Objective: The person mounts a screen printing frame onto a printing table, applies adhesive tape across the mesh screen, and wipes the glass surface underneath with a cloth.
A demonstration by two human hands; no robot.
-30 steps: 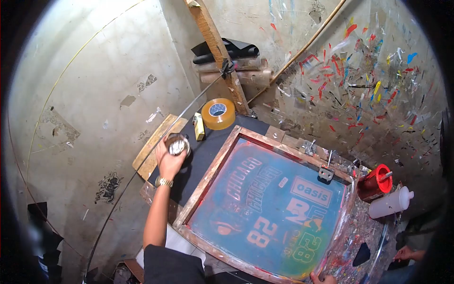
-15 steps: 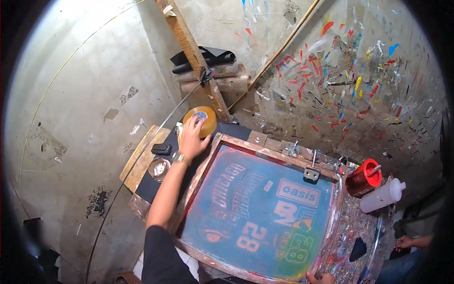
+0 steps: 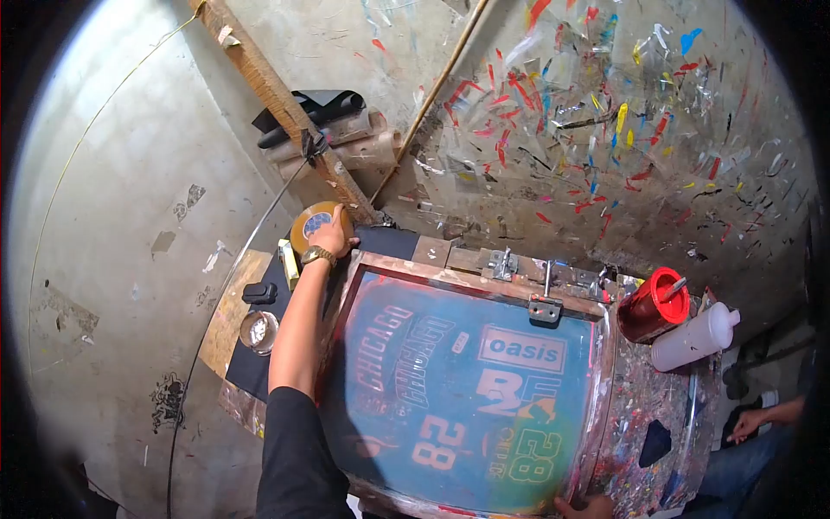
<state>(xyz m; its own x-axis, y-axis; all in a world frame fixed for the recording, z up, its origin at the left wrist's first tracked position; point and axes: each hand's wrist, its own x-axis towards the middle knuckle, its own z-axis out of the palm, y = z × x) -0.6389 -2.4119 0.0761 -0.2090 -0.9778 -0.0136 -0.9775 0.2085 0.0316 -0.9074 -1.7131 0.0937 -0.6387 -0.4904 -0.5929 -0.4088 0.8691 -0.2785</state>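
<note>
My left hand reaches over the far left corner of a silkscreen frame, its fingers closed on a wide roll of amber packing tape. A gold watch is on that wrist. My right hand shows only in part at the bottom edge, with the thumb over the frame's near right corner and the other fingers mostly hidden. The blue mesh carries lettering such as "CHICAGO" and "oasis". Beside the tape lies a small yellow and white box.
A black object and a round dish lie left of the frame. Hinge clamps hold its far side. A red paint tub and a white bottle stand right. Another person's hand appears at far right.
The view has shifted, so the wall and bench appear further left. My left hand stays at the tape roll, with its fingers now more closed on it. My right hand remains at the frame corner.
</note>
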